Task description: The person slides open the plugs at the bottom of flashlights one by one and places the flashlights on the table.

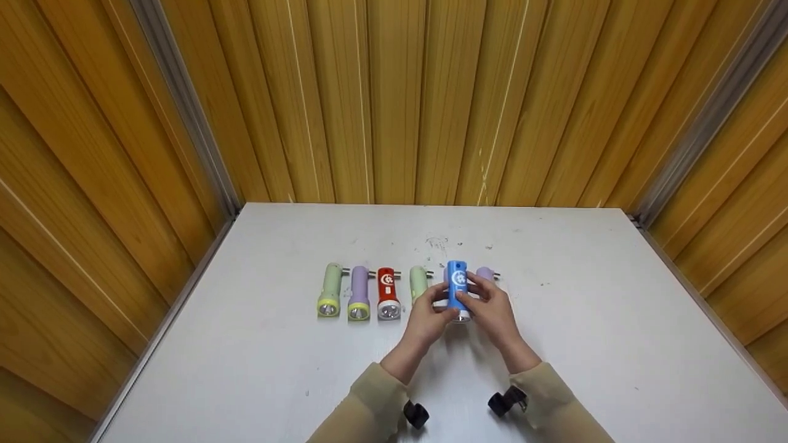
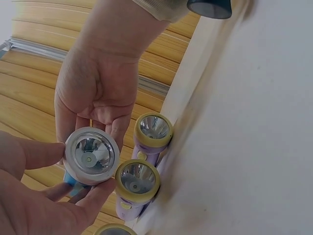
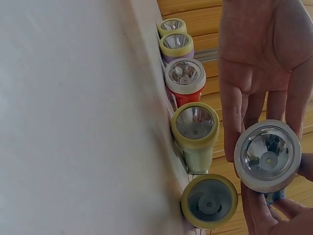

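A blue flashlight [image 1: 457, 280] with a white moon-like print and a white head is held up over the table by both hands. My left hand [image 1: 430, 315] grips it from the left, thumb near its head. From the other side my right hand [image 1: 494, 309] holds it, thumb on its front near the switch. Its round lens [image 2: 93, 152] faces the wrist cameras. Close behind it in the left wrist view lies a purple flashlight [image 2: 128, 208] with a yellow head, mostly hidden in the head view by the blue flashlight and my hands.
Flashlights lie in a row on the white table [image 1: 234, 357]: a green one [image 1: 331, 286], a purple one [image 1: 359, 286], a red one [image 1: 387, 283], another green one [image 1: 418, 280] and a purple one [image 1: 484, 272] behind my right hand. Wood-patterned walls [image 1: 394, 104] enclose the table.
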A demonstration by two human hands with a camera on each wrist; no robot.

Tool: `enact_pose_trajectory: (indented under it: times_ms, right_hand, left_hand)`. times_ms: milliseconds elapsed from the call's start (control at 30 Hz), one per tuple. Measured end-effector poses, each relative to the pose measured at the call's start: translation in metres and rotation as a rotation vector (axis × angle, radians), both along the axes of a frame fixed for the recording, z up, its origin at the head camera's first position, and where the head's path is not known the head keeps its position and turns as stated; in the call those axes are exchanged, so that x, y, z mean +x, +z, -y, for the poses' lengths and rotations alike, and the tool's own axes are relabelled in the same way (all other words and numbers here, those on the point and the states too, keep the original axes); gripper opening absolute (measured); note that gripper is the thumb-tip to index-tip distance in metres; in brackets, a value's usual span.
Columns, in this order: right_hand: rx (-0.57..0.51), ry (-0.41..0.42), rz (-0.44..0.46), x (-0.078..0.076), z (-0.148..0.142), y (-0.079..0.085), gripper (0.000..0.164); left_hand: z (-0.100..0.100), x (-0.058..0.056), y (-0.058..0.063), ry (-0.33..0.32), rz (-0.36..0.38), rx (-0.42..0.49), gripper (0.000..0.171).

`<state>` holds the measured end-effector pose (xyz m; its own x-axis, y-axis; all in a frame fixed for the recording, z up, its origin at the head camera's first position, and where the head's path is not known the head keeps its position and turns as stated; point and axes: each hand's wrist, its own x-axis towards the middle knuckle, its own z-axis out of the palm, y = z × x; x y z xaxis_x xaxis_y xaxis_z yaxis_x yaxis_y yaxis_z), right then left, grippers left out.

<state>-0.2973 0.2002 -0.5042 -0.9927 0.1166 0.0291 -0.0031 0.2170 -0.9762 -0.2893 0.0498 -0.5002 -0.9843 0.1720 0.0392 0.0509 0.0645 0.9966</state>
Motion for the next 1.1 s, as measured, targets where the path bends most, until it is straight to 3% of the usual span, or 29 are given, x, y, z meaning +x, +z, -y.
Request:
enact_pose_trajectory:
  times_ms: [467, 1100]
  right_hand:
    - [-0.042, -0.01, -0.008, 0.0007, 0.0018, 0.001, 0.057]
    - [-0.034, -0.009, -0.019, 0.0045, 0.0022, 0.0055, 0.058]
  left_hand:
    - [-0.0004, 0.0009, 0.0044, -0.002, -0.004, 0.018, 0.058]
    - [0.0014, 0.0016, 0.0064, -0.006, -0.02, -0.044, 0.058]
